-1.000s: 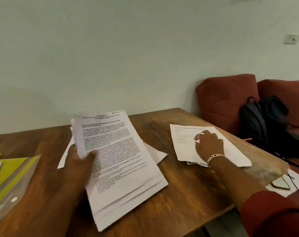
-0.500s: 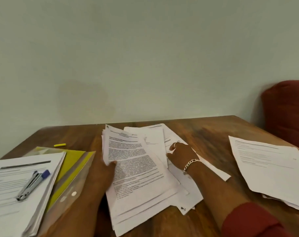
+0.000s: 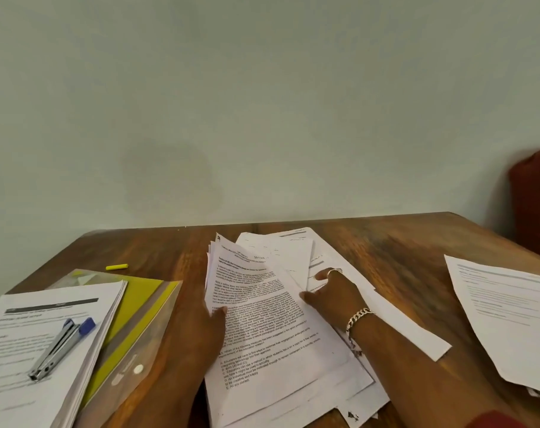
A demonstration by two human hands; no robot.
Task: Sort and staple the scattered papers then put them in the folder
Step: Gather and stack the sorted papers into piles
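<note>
My left hand grips a sheaf of printed papers by its left edge, tilted up off the wooden table. My right hand, with a ring and a chain bracelet, pinches the top corner of a loose sheet from the scattered pile beside the sheaf. At the left lies a clear and yellow folder, partly under a thick paper stack. A silver and blue stapler rests on that stack. Another pile of sheets lies at the right.
A yellow highlighter lies on the table behind the folder. A red cushion shows at the far right edge. A pale wall stands just behind the table's far edge.
The view has swung left from the right-hand pile and red sofa. My right hand left that pile and now grips a sheet in the middle pile. My left hand still holds the sheaf.
</note>
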